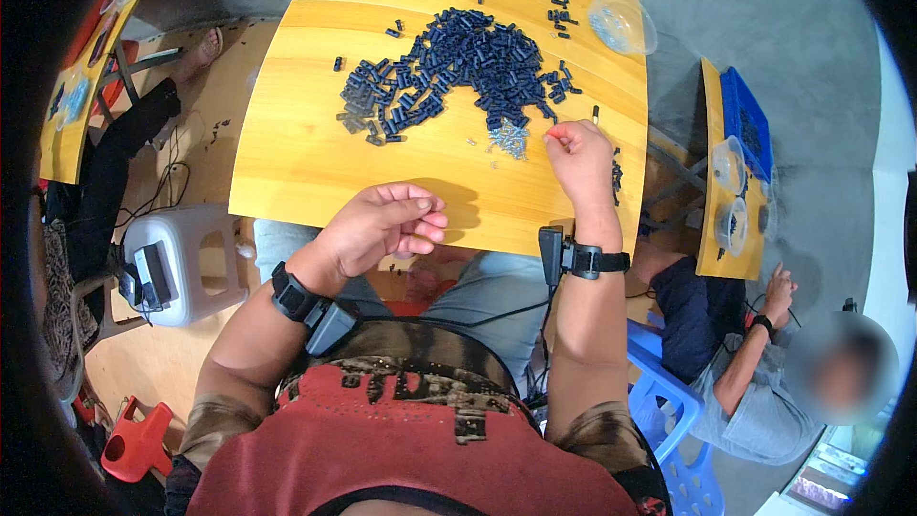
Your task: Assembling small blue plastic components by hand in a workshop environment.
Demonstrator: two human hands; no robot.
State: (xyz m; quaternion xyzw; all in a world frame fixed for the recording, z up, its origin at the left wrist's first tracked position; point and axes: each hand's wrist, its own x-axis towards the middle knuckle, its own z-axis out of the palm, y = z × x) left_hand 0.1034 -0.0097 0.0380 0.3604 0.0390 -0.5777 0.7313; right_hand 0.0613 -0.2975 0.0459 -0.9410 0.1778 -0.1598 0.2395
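Observation:
A large heap of small black cylindrical plastic pieces [487, 53] covers the far middle of the yellow wooden table [306, 143]. In front of it lies a small pile of silvery screw-like metal bits [508, 139]. Just right of that pile, my right hand [583, 161] is closed in a pinch; whatever is between the fingertips is too small to make out. My left hand [382, 220] hovers over the table's near edge, fingers curled and thumb against the index finger. Anything it holds is hidden. Each wrist wears a black strap with a box-like device.
A clear plastic bowl [621, 19] stands at the table's far right corner. More black pieces [617, 177] lie along the right edge, beside my right wrist. At right, a person sits near a second table with a blue tray [745, 124]. A white stool [181, 263] stands at left.

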